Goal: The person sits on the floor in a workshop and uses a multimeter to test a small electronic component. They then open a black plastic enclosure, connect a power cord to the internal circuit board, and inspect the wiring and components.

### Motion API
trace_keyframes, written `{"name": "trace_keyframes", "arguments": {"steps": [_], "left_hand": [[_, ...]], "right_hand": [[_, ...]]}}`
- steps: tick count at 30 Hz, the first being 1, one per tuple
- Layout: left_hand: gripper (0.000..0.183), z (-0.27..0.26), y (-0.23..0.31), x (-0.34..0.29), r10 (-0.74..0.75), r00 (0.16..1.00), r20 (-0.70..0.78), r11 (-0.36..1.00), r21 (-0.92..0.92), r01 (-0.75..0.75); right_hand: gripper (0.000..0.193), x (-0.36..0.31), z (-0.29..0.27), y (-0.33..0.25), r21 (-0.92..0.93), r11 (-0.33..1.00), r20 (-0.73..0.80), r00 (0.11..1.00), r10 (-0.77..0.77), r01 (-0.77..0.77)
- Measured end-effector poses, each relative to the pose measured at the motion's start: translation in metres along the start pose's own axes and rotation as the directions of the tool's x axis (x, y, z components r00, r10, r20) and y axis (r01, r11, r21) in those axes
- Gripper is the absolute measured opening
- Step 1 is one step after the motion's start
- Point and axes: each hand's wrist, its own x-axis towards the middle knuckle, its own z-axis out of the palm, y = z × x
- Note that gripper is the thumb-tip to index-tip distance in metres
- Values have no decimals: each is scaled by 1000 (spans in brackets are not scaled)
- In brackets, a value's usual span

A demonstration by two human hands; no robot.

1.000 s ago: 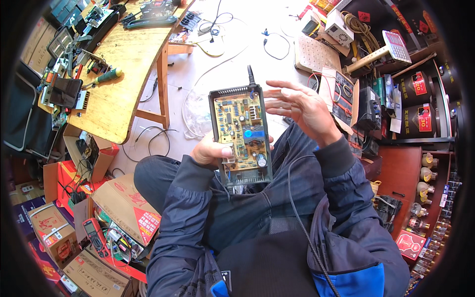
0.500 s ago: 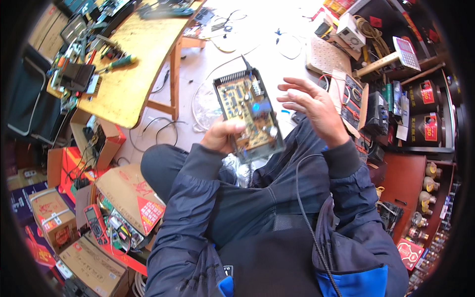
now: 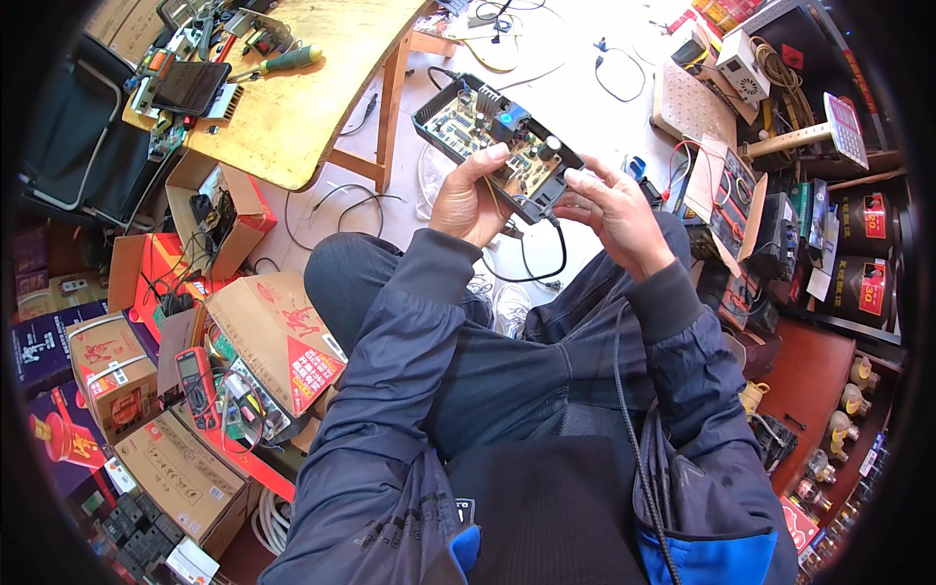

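Observation:
Above my lap is an electronic device with its cover off, a black case with a tan circuit board showing inside. Chips, a blue component and a round capacitor stand on the board. My left hand is closed around the case's lower left side, thumb over its edge. At the lower right end my right hand pinches the case between thumb and fingers. The case is tilted, its long side sloping down to the right. A black cable curls from its near end, and another leaves the far end.
A yellow wooden table with a green-handled screwdriver stands at the far left. Cardboard boxes and a red multimeter lie to my left. On the right are an open box with test leads and shelves of parts. Loose cables lie on the floor.
My right hand has come in from the air and taken hold of the case's end. The device has turned so its long side slopes more to the right. The whole view has shifted.

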Motion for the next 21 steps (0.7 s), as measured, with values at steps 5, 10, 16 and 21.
{"name": "trace_keyframes", "arguments": {"steps": [5,10,16,21], "left_hand": [[49,2,1,1,37,998,53,998,-45,-34],[53,1,4,8,55,998,-9,998,-16,-55],[80,11,7,6,173,985,13,985,7,-173],[93,19,7,1,179,984,-13,983,34,-178]], "right_hand": [[59,6,-8,-1,26,999,-6,999,-43,43],[38,-5,-1,-5,-234,920,-280,885,-373,314],[43,-49,23,-4,-803,555,196,976,-95,215],[61,-16,42,51,-948,288,101,986,-134,136]]}}
